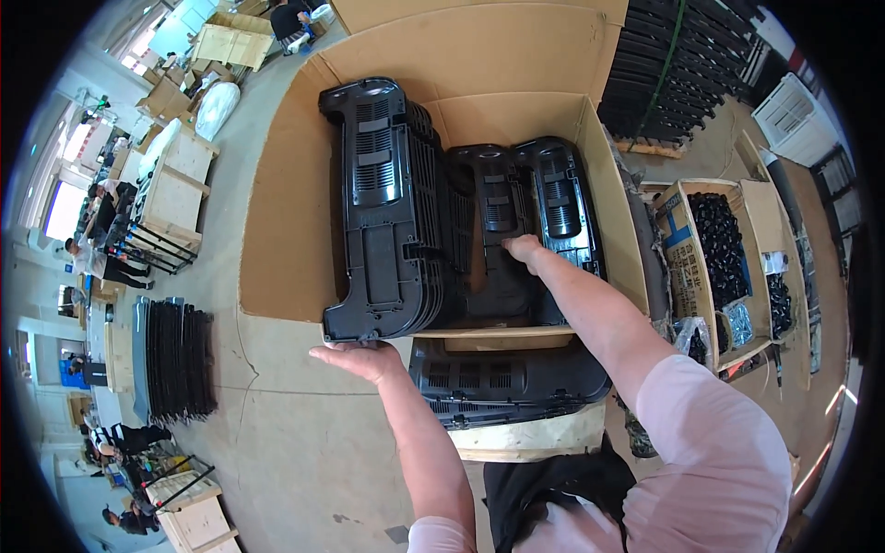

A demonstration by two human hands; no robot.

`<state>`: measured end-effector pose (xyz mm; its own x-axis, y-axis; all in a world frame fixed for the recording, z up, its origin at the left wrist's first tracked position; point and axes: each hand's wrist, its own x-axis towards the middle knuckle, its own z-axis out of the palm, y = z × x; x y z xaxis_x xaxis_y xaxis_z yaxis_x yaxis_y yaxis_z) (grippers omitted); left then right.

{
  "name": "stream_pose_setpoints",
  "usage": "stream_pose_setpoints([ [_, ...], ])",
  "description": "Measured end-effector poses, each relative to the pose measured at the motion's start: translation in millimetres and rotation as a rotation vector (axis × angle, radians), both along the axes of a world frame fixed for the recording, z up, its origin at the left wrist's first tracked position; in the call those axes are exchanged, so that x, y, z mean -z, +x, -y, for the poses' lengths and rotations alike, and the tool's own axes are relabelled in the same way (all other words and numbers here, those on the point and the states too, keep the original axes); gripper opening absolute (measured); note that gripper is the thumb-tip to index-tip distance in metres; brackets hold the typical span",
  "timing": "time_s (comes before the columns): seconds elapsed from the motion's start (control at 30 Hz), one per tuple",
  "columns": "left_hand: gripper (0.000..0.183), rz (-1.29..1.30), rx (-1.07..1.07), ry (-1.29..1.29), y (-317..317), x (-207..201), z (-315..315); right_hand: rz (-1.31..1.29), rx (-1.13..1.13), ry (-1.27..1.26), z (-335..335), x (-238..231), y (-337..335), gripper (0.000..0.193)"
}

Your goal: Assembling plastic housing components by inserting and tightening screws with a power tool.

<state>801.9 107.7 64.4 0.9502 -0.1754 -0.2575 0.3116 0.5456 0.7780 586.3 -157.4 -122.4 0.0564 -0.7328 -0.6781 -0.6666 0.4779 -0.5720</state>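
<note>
A tall stack of black plastic covers [373, 263] with slotted vents stands at the left side of a big open cardboard box [286, 221]. My left hand [359, 359] is palm up with its fingers stretched out, against the underside of the stack's near end. Deeper in the box, at the right, lie more black covers [558, 198]. Between them, my right hand [524, 249] reaches down with bent fingers to the edge of a black plastic cover [498, 207]. Its fingertips are partly hidden.
More black covers [507, 373] lie below the box's near edge, over a pale wooden board [535, 438]. To the right stands a wooden crate [678, 249] holding small black parts. Dark panels [175, 359] are stacked on the floor at left. Several people are near benches farther left.
</note>
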Motion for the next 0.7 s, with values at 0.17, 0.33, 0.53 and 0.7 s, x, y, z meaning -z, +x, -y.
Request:
stream_pose_setpoints([
  [0.17,0.054,0.079,0.061,0.066,7,12,-30,0.155,0.071,0.067,-12,-3,16,0.093],
  [0.33,0.05,0.014,0.082,0.022,-6,13,-8,0.151,0.246,0.024,26,25,-19,0.069],
  [0.53,0.053,0.03,0.106,0.05,10,15,-25,0.651,0.306,0.456,17,-11,-13,0.036],
  [0.7,0.051,-0.011,0.072,0.047,9,16,-15,0.681,0.227,0.366,27,-16,-29,0.052],
])
